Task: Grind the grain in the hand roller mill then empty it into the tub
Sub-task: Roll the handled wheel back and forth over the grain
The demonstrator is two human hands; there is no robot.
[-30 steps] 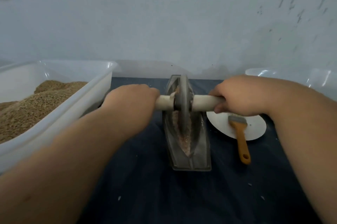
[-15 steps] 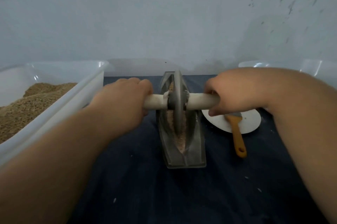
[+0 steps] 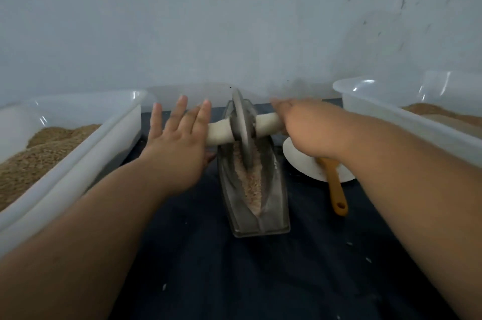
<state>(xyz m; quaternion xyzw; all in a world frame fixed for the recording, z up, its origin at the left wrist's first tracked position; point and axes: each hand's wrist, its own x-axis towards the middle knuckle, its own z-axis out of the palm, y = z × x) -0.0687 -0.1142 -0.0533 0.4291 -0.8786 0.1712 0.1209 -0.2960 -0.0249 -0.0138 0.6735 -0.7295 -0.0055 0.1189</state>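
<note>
So the roller mill (image 3: 260, 205) sits dead center on the dark blue cloth (image 3: 234, 272), with its long metal trough (image 3: 276, 189) pointing toward the camera and a strip of crushed grain (image 3: 251, 184) lying along the bottom. The gray wheel (image 3: 242, 132) stands upright at the far end of the trough, and the white handle (image 3: 219, 133) pokes out of it on both sides. The left hand (image 3: 177, 142) is wide open. Its fingers (image 3: 181, 111) are straight and spread, pointing up and away, with only the palm on the left end of the handle and nothing wrapped around it. The right hand (image 3: 305, 126) lies on top of the right end of the handle. Its fingers (image 3: 280, 105) look stretched out flat past the bar rather than curled under it, though it's pretty blurry there. The left tub (image 3: 78, 152) beside the left arm holds a big heap of tan grain, and the right tub (image 3: 378, 108) behind the right arm has some brownish stuff in it too. Just right of the mill is a white plate (image 3: 300, 163), and a brush (image 3: 336, 189) with an orange handle rests across its near edge, partly under the right wrist. A few pale specks are scattered on the cloth.
</note>
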